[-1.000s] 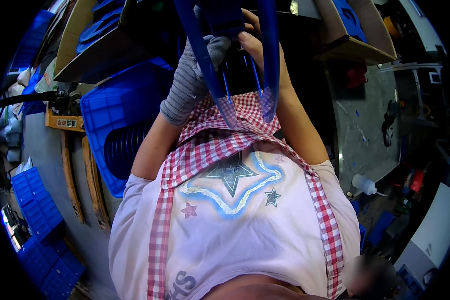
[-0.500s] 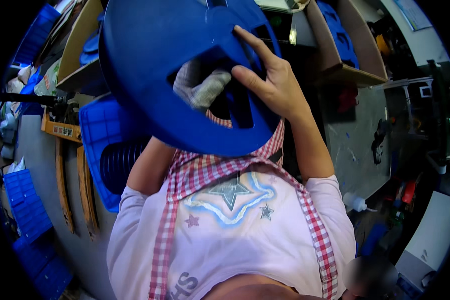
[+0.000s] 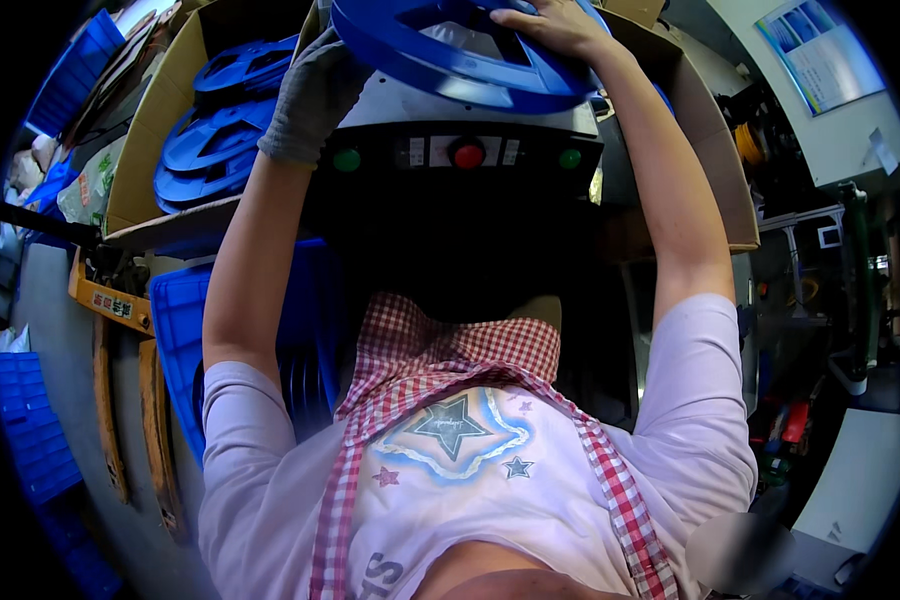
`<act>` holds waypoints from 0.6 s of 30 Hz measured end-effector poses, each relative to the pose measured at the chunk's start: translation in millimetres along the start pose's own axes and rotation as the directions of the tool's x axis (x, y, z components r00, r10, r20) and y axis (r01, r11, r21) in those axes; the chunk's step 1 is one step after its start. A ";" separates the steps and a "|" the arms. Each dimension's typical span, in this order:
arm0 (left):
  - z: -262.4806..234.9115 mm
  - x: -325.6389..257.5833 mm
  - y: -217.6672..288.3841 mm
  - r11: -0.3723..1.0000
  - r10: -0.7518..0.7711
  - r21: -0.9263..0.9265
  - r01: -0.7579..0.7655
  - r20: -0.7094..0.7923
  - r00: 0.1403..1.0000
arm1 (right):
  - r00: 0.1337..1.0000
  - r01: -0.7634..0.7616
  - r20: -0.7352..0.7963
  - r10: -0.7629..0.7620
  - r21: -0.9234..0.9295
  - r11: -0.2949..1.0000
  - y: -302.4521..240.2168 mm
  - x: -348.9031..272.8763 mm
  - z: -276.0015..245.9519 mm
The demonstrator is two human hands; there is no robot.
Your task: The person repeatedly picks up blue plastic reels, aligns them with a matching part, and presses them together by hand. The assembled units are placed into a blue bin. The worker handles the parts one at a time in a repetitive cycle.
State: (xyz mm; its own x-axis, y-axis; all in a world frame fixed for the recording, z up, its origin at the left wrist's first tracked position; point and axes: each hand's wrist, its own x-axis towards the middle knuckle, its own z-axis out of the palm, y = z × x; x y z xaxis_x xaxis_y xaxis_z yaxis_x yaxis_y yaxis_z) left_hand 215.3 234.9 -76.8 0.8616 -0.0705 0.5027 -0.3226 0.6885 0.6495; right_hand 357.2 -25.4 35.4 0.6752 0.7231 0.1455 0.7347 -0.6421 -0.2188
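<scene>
- Farther off than half a second ago, the blue reel (image 3: pixel 425 56) is now being held at the far middle of the scene, over a pale machine top (image 3: pixel 390 105) with a black front panel (image 3: pixel 540 155).
- It is showing a smooth blue face with broad cut-out openings and a curved rim, and is tilting, its near side catching some light while its far part is running out of view.
- On its right side, the bare right hand (image 3: pixel 560 28) is holding it, fingers reaching across the face beside an opening; the gloved left hand (image 3: pixel 313 100) is holding the left rim, its fingertips hiding from view.
- Earlier the grey glove was showing through the reel's opening; now it is sitting at the outer rim, and both forearms are reaching farther out.
- One red button (image 3: pixel 467 152) and two green buttons (image 3: pixel 346 159) are now showing on the panel, where the reel was blocking the view.
- At the left, a cardboard box (image 3: pixel 140 160) holding more blue reels (image 3: pixel 210 150) is standing near the glove.
- At the right, another box (image 3: pixel 715 150) is showing around the right forearm (image 3: pixel 665 170), leaving little sideways room.
- Between the forearms, dark space is opening from the panel to the checked apron (image 3: pixel 440 350).
</scene>
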 end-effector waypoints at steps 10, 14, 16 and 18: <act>-23.0 -21.5 5.2 0.993 -0.117 -0.053 0.107 -0.253 0.960 | 0.994 -0.040 0.100 0.042 -0.027 0.999 1.3 55.6 26.2; 24.9 -31.0 23.5 0.734 0.039 0.632 0.250 -0.406 0.913 | 0.972 0.219 0.008 -0.233 -0.374 0.901 45.6 46.2 26.4; 27.5 -63.2 32.2 0.271 0.230 0.921 0.278 -0.343 0.911 | 0.957 0.088 -0.266 -0.116 -0.116 0.989 -2.7 -14.2 8.5; 32.1 -87.3 29.6 -0.143 0.256 0.949 0.281 -0.238 0.937 | 0.876 0.205 -0.436 -0.207 -0.053 0.977 19.6 -70.8 8.9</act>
State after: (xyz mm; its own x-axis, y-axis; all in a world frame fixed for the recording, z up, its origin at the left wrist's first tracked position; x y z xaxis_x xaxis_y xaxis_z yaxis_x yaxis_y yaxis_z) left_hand 118.0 238.2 -83.1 0.8179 0.2825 0.5013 -0.0838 -0.8035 0.5894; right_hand 323.2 -86.9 12.3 0.4678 0.6551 0.5933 0.8597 -0.4931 -0.1334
